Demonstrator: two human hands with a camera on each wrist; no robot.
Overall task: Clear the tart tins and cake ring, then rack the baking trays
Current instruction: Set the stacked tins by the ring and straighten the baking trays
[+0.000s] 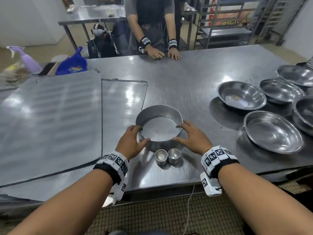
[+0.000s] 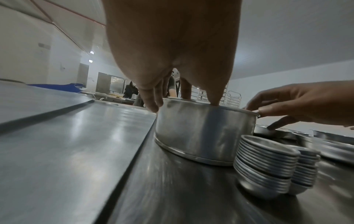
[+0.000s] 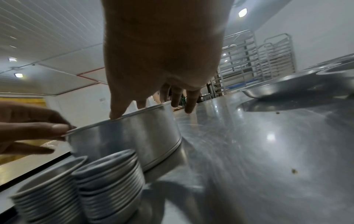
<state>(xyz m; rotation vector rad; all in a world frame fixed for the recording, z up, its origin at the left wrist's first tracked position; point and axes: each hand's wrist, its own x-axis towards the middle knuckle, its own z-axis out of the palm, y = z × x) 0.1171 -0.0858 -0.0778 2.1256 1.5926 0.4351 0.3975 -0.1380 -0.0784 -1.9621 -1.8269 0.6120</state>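
A round metal cake ring (image 1: 159, 145) stands on the steel table (image 1: 186, 78) near its front edge. My left hand (image 1: 142, 134) holds its left rim, thumb on the near edge and fingers round the outside. My right hand (image 1: 177, 133) holds the right rim the same way. The left wrist view shows the left hand (image 2: 184, 104) on the cake ring (image 2: 201, 131). Two stacks of small tart tins (image 1: 161, 157) stand just in front of the ring, between my wrists. Large flat baking trays (image 1: 50, 124) lie overlapped on the left of the table.
Several steel bowls (image 1: 240, 96) sit on the right side of the table. Another person's hands (image 1: 162, 54) rest on the far edge. A tall tray rack (image 1: 223, 22) stands behind on the right. A spray bottle (image 1: 28, 61) and a blue bag (image 1: 72, 65) lie far left.
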